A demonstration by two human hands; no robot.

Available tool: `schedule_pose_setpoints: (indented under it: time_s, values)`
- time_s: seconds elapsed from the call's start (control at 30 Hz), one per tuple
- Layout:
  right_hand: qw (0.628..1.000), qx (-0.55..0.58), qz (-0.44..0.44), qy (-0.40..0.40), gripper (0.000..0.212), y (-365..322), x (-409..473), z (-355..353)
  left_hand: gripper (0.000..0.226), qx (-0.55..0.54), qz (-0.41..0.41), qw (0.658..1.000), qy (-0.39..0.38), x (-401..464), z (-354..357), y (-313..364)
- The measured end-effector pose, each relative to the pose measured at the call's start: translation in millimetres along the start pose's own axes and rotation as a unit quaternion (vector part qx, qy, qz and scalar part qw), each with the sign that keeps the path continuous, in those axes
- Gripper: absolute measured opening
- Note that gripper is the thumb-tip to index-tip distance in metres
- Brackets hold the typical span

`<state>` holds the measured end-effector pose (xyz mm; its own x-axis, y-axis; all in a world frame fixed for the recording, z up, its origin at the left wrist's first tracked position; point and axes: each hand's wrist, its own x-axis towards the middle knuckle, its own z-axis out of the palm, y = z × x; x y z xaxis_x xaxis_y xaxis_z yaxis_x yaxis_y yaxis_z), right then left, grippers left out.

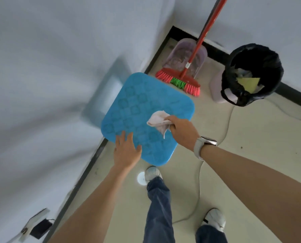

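Grip of right hand (181, 130) pinches one cloth (158, 122) on one blue stool (142, 102); left hand (127, 151) rests flat, spread.

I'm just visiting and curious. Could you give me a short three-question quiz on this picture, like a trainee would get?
1. True or false: the right hand pinches a crumpled cloth over the blue stool top.
2. The left hand is: A) curled into an empty fist; B) lying with straight fingers on the stool top's near edge; C) holding the cloth.
3. What colour is the handle of the broom standing in the corner?

Key: 1 true; 2 B; 3 red.
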<state>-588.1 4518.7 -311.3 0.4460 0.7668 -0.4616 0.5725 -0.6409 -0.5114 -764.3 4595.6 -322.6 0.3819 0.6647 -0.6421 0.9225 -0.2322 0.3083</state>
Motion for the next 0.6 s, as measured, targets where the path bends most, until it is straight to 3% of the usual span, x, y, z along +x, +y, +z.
schedule_pose_setpoints:
  time_s: [0.1,0.2,0.27,0.33,0.47,0.6]
  values:
    - [0.951,0.283,0.106,0.06,0.028,14,-42,-31,0.05,-0.11,-0.009,0.994,0.002,-20,-10,37]
    - [0.817,0.523,0.225,0.094,0.026,55,-110,-62,0.039,-0.165,0.002,0.986,-0.023,-66,-3,95]
    - [0.741,0.603,0.276,0.11,0.028,92,-167,-83,0.029,-0.165,0.034,0.984,-0.048,-106,16,139]
    - [0.696,0.634,0.309,0.139,0.027,135,-227,-102,0.027,-0.155,0.065,0.982,-0.087,-148,46,186]
    - [0.672,0.616,0.366,0.186,0.023,229,-353,-132,0.034,-0.121,0.137,0.968,-0.172,-237,130,279]
    - [0.721,0.517,0.401,0.227,0.021,326,-482,-160,0.037,-0.082,0.213,0.936,-0.267,-338,225,375]
